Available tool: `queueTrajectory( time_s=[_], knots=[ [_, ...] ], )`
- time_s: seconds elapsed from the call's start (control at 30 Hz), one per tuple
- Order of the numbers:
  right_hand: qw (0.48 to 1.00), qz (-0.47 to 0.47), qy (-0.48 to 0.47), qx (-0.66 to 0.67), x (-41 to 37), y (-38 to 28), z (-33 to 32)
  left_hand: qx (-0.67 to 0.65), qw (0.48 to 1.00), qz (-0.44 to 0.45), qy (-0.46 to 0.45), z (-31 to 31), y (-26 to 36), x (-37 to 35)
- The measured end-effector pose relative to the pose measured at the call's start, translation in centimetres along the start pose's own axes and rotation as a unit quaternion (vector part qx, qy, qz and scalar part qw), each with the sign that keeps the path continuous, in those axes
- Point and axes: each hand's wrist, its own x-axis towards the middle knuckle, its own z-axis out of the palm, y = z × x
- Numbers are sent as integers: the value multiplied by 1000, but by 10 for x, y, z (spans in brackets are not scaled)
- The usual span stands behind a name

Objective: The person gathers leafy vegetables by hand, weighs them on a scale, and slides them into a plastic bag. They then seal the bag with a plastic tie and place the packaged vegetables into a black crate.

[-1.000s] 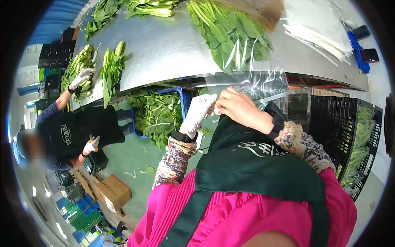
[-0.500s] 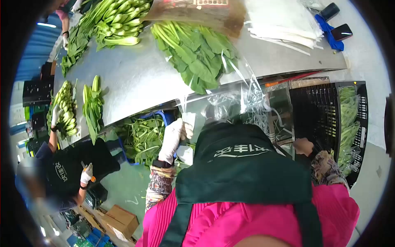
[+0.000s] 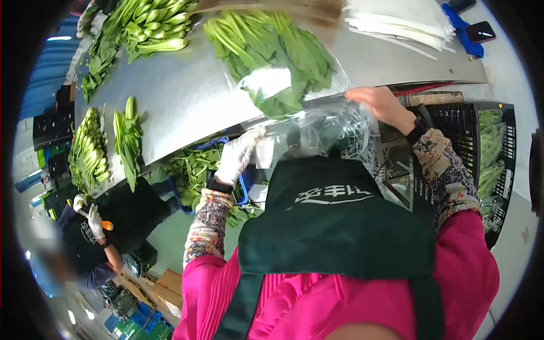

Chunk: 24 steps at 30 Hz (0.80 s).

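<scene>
"Up comes the right hand (image 3: 387,109) from its lower spot beside the black crate (image 3: 508,156), and the gloved left hand (image 3: 241,156) rises too, nearer the edge of the worktop (image 3: 187,96)."

"And the grip on each?"

"Right one's narrow: thumb and fingertips pinch the rim of the clear bag (image 3: 266,82). Left fingers curl by its other side, but they're blurred, so I can't tell whether they hold film."

"Where are the greens?"

"Leafy greens (image 3: 283,51) lie on the worktop under the film, stalks pointing away, leaf tips right at the near edge. Loose film hangs towards the apron (image 3: 334,215)."

"So what worries you?"

"A hard tug on the right alone could skew the bag, or split it where so little film is pinched. Pull both sides down and the bunch could slide over the edge, bruising leaves or landing near the blue basket (image 3: 245,187)."

"Anything else?"

"Those pale strips (image 3: 362,136) below look tangled; slack film might snag there. And a smooth glove could slip off thin plastic."
</scene>
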Motion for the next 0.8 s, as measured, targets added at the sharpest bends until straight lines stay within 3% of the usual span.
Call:
queueTrajectory(
  time_s=[0.03,0.07,0.1,0.13,0.2,0.23,0.3,0.4,0.47,0.5,0.53,0.57,0.6,0.67,0.73,0.8],
  knots=[
    [1000,-5,-1,4,3,-5,5,-66,993,-96,20,0,-7,2],
    [992,82,23,89,9,-12,8,-131,973,-188,44,0,-9,4],
    [970,164,48,170,17,-19,11,-292,933,-194,83,0,9,10],
    [949,198,84,232,22,-27,16,-356,901,-217,120,1,16,14],
    [898,291,91,318,25,-24,20,-378,870,-282,143,0,4,14],
    [897,295,97,316,26,-24,21,-327,890,-278,153,0,-1,13],
    [861,319,89,386,27,-25,21,-310,883,-295,192,0,5,14],
    [853,335,71,393,39,-36,15,-309,858,-327,248,-3,30,21],
    [853,346,69,385,43,-37,16,-236,873,-325,278,1,19,14],
    [854,354,60,377,45,-37,17,-52,897,-304,317,3,27,17],
    [851,357,66,379,46,-35,18,133,889,-270,345,7,36,19],
    [856,370,52,358,47,-34,17,305,869,-149,359,6,38,17],
    [859,383,37,337,47,-33,16,221,906,-154,327,4,66,27],
    [865,409,8,289,52,-39,15,354,922,63,143,19,65,27],
    [930,321,177,-17,59,-44,17,376,927,5,-11,30,52,44],
    [924,281,250,-67,73,-38,12,402,913,46,-55,20,35,60]
  ],
)
